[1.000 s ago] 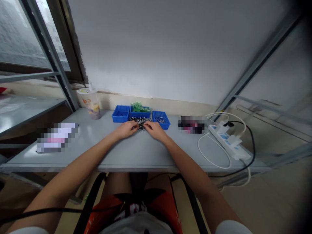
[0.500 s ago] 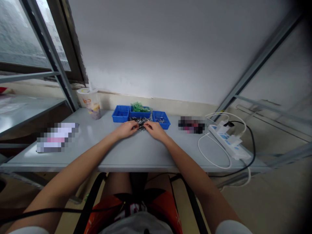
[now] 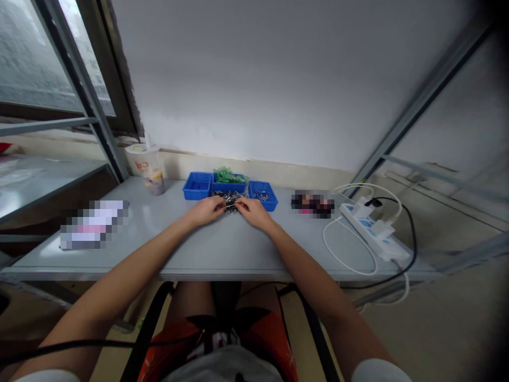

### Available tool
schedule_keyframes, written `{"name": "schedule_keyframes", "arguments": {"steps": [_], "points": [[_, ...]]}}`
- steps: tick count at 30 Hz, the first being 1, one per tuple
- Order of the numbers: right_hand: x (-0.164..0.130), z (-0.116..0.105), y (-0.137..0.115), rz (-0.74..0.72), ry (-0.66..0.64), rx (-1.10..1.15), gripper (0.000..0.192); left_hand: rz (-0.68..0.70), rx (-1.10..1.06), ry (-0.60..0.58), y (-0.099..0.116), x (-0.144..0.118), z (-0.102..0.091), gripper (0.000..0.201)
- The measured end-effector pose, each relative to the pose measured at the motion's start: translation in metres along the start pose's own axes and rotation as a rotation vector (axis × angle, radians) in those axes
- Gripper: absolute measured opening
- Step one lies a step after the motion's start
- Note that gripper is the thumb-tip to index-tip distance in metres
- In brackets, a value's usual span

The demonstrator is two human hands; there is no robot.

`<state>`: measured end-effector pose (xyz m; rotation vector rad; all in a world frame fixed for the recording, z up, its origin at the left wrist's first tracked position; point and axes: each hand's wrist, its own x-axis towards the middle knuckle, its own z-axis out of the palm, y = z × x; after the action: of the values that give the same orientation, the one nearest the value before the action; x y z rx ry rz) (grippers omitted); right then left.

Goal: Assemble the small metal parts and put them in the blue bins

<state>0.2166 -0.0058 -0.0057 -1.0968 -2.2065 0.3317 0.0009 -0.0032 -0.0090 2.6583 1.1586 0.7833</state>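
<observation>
L hand (image 3: 210, 210), R hand (image 3: 253, 212), metal pcs (image 3: 229, 198) betw.

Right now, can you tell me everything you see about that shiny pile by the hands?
The pile is many thin, straight little pieces, silvery and dark, that look like metal. They lie loose and crisscrossed on the grey table, just in front of the middle blue tray. The left hand and right hand have their fingertips at it, one on each side. Single pieces are too small to name.
</observation>
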Motion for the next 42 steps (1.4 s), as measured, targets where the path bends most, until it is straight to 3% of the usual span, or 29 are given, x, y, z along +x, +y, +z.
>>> {"name": "schedule_keyframes", "arguments": {"steps": [42], "points": [[-0.0001, -0.0007, 0.0022, 0.003, -0.011, -0.011, 0.019, -0.009, -0.005, 0.010, 0.0003, -0.0004, -0.0019, 0.013]]}}
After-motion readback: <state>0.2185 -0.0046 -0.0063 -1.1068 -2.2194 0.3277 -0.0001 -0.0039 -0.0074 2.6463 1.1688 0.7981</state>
